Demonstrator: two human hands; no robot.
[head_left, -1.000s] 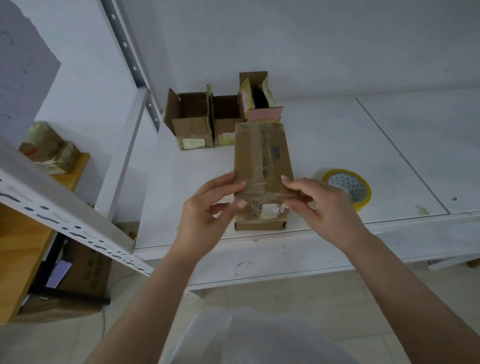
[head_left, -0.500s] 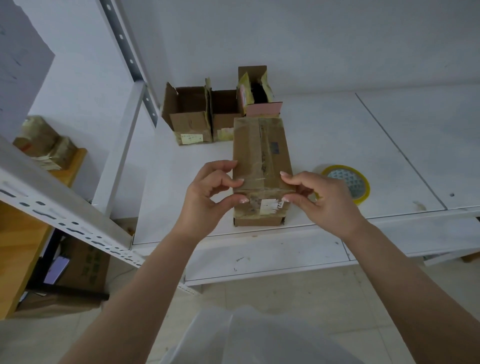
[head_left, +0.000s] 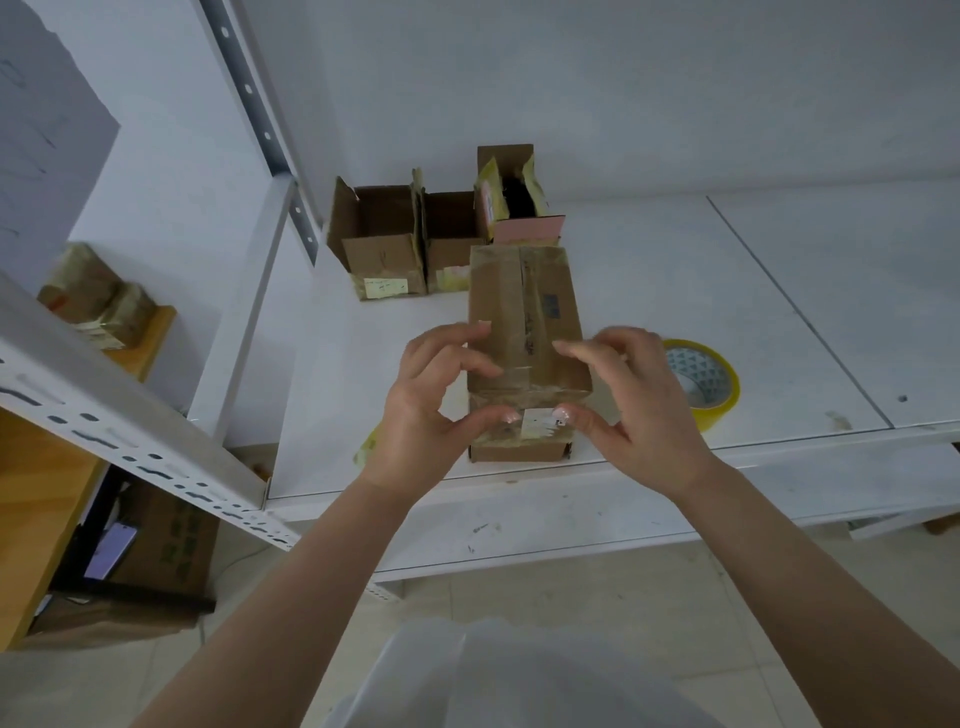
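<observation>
At front edge of table (head_left: 675, 270): box (head_left: 524, 312), long axis straight away from body, near end between both hands (neither nearer). On left hand (head_left: 426, 410), thumb on near face, fingers curled onto top, pinching that end. On right hand (head_left: 639, 410), thumb against white label (head_left: 537, 422), fingers arched over top, contact blurred, cannot tell grip. Print on label unreadable; blue stamp (head_left: 551, 305) on top likewise. Just right: tape roll (head_left: 701, 379); behind: open boxes (head_left: 384, 244).
</observation>
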